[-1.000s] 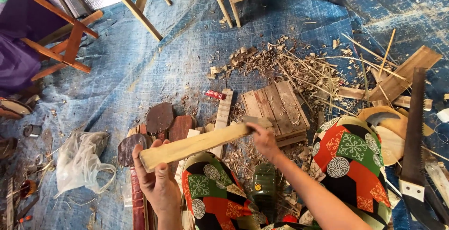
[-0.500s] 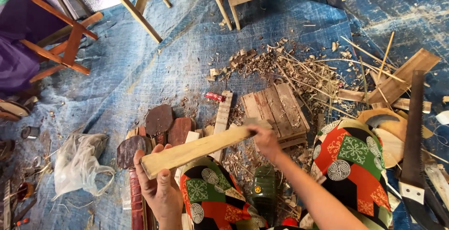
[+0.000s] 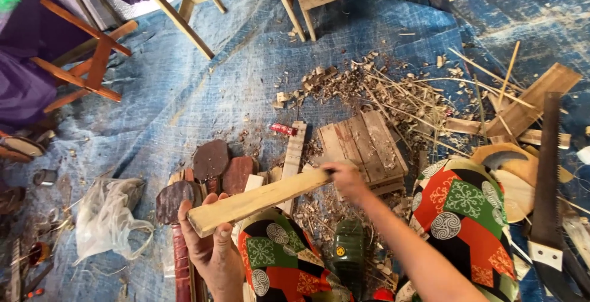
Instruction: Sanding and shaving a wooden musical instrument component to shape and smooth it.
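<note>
Hands gripped pale plank (image 3: 261,199): left hand (image 3: 212,247) closed at 7 o'clock end, right hand (image 3: 344,179) at 2 o'clock; shavings (image 3: 369,87) piled at 12, work looked mid-way.

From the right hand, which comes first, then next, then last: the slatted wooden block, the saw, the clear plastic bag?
Measured from the right hand:
1. Slatted block, just beyond it.
2. Saw, off to the right.
3. Plastic bag, far left, past the left hand.

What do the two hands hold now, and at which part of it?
Both hold one pale wooden plank. The left hand cups its near end from below; the right hand grips the far end.
</note>
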